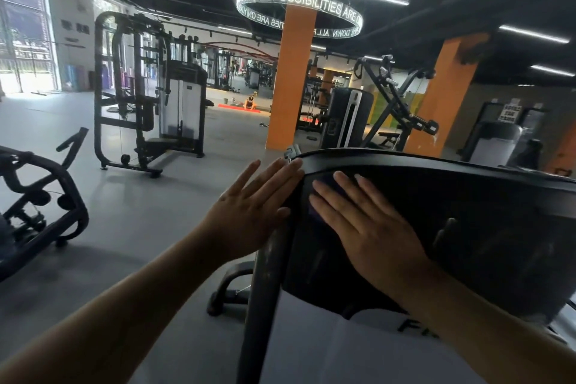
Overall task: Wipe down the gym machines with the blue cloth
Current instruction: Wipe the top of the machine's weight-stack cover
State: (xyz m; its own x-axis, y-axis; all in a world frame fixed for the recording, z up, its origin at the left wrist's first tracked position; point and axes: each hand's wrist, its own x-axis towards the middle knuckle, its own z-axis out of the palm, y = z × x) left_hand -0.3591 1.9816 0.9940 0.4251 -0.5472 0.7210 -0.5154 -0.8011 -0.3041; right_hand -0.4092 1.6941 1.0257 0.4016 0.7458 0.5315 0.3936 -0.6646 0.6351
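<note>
We show our bare left hand [249,215] on a long bare left forearm [131,299], and our bare right hand [371,227] on a bare right forearm [486,321]; both arms are uncovered to the frame's edge. Our fingernails [338,175] are rounded.

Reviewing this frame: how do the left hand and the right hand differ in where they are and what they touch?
The right hand lies flat on the dark front face of the machine cover; the left hand presses against its left edge. The right hand has the blue cloth under its fingers; the left hand touches the cover bare. Both hands have straight fingers.
</note>
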